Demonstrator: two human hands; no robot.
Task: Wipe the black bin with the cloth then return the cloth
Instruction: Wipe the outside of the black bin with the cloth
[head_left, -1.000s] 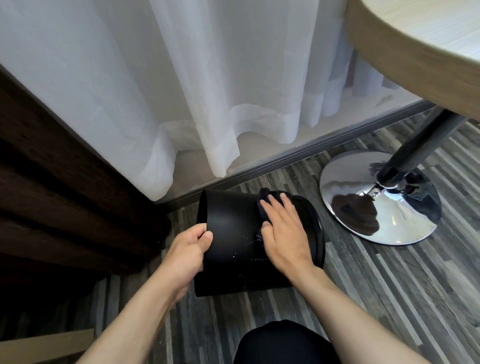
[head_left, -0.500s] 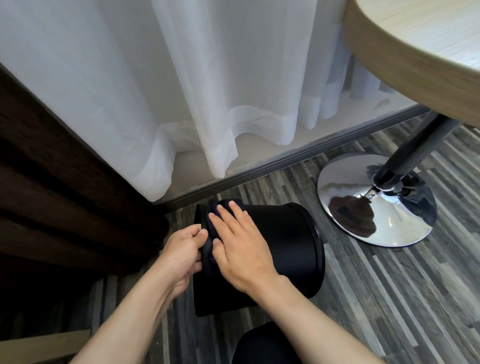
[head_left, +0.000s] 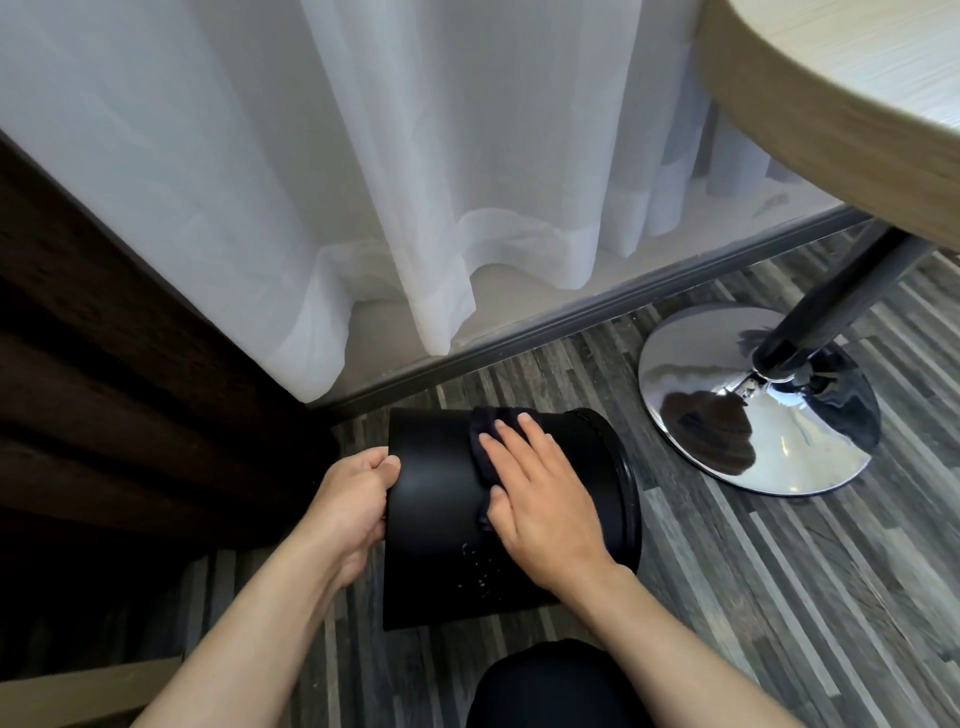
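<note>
Lying on floor: black bin (head_left: 436, 519), tipped on its side on the striped grey floor (head_left: 779, 597), its rimmed mouth toward the right and its flat base toward the left.
Bin position: close to the bottom rail of the window (head_left: 597, 306), beside dark wooden slats (head_left: 104, 415) on the left and near the chrome table base (head_left: 753, 410) on the right, but apart from it.
Bin surface: matte black, with small pale specks low on the side wall nearest the camera.
Cloth: dark cloth (head_left: 485, 431) spread over the upper side of the bin, mostly hidden under the right hand; one edge shows past the fingertips and another hangs down beside the thumb.
Right hand: right hand (head_left: 540, 499) laid flat, palm down, fingers stretched out and close together, pressing the cloth onto the bin's curved wall.
Left hand: left hand (head_left: 353, 499) curled around the edge of the bin's base, thumb on top at the rim of the base, fingers tucked behind it, bracing the bin.
Table: round pale wooden table top (head_left: 857, 104) at upper right, on a dark post (head_left: 831, 301) that rises at a slant from the chrome base.
Curtain: sheer white curtain (head_left: 363, 156) hanging behind the bin, its hem just above the rail.
Person: bare forearms reach in from the bottom edge; a dark-clad knee (head_left: 545, 686) sits at bottom centre, just in front of the bin.
</note>
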